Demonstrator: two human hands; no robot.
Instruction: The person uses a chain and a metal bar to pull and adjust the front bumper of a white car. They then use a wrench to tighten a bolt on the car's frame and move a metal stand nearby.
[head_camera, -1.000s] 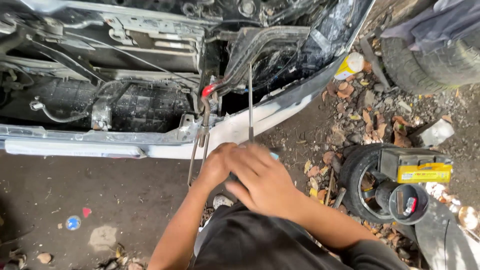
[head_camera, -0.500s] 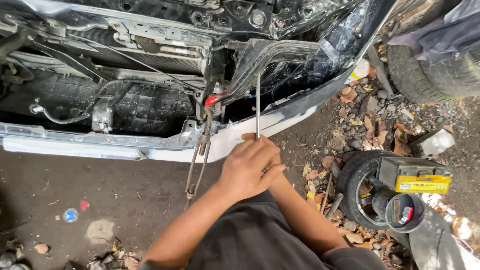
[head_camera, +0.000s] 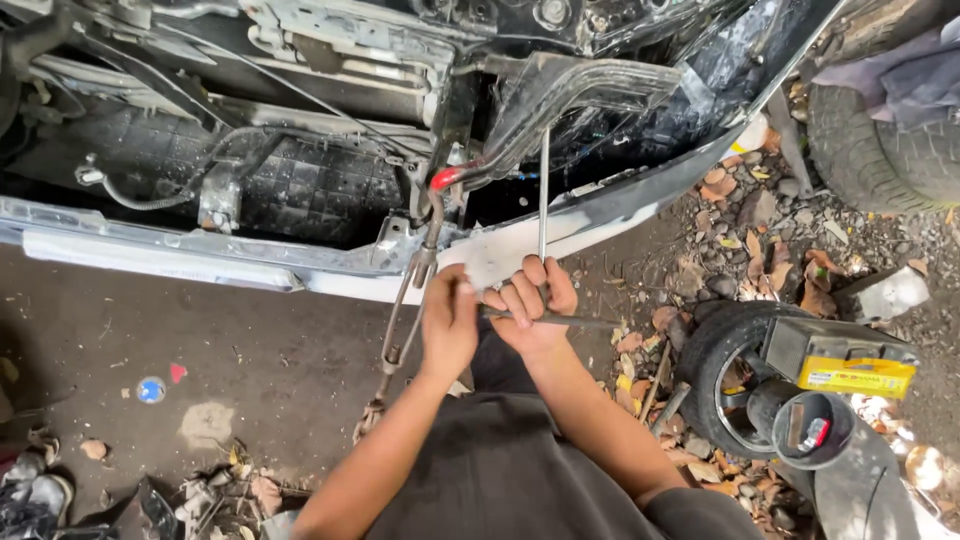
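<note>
Both my hands grip a long metal T-handle wrench (head_camera: 543, 200) whose shaft rises into the open front of a car (head_camera: 330, 150). My right hand (head_camera: 530, 310) wraps the junction of shaft and crossbar; the crossbar sticks out to the right. Just left of it, my left hand (head_camera: 449, 322) closes on the crossbar's left end. A metal chain and hook (head_camera: 405, 310) with a red-tipped end hangs from the car's front beside my left hand. The white bumper edge (head_camera: 500, 255) lies right above my hands.
A small wheel (head_camera: 725, 385) lies on the ground at right with a yellow and black box (head_camera: 840, 360) and a round black part on it. A large tyre (head_camera: 880, 150) is at top right. Dry leaves and stones litter the dirt; shoes sit at bottom left.
My hands have shifted along the wrench and separated; the left one now shows beside the right. The wrench shaft stands more upright and reaches higher into the car front.
</note>
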